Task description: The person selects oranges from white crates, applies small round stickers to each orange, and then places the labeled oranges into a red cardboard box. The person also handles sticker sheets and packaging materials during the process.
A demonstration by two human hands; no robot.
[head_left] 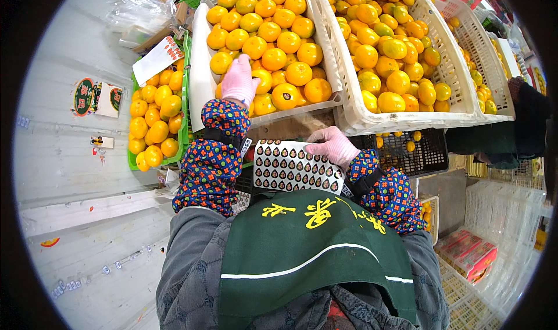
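My left hand [238, 82], in a pale pink glove, reaches over the left side of a white lined crate [199, 68] full of oranges [273, 59]. Its index finger points forward and the thumb stands apart, beside an orange [263, 81]; whether it touches the fruit I cannot tell. The other fingers are partly hidden. A dark sticker shows on one orange [285, 96] near the crate's front edge. Below the crate, my gloved right hand [336, 146] pinches the upper right part of a white sheet of stickers [297, 166], with rows of dark drop-shaped labels, in front of my green apron [314, 254].
On the left a green crate [187, 91] holds more oranges, with a printed paper [158, 61] on its rim. A larger white crate [465, 91] of oranges adjoins on the right. Beneath it sits a black basket [427, 155]. A person in dark clothes [526, 118] stands at the far right.
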